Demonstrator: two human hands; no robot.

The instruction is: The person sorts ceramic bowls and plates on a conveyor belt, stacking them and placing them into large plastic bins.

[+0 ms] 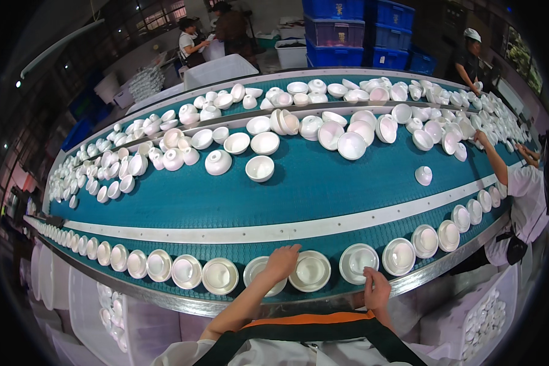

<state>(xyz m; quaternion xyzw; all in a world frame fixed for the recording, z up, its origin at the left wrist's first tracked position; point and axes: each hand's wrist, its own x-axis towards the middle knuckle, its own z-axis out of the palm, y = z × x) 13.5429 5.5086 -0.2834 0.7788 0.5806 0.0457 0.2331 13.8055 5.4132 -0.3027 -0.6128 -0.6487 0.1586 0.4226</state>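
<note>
Two arms reach over the near lane of a green conveyor belt. My left hand hangs across a white bowl, partly hiding it. Its fingers stretch to the far left rim of the neighbouring bowl, which has a smaller round form inside. To the right, my right hand is closed, its fingertips at the near right edge of another white bowl. Whether the fingertips grip that rim or only touch it is hard to see. More bowls stand in a row along this lane on both sides.
A pale rail divides the near lane from the wide green belt, where many loose white bowls lie scattered. A metal edge borders my side. Bins with bowls stand below. A co-worker's arm reaches in at right.
</note>
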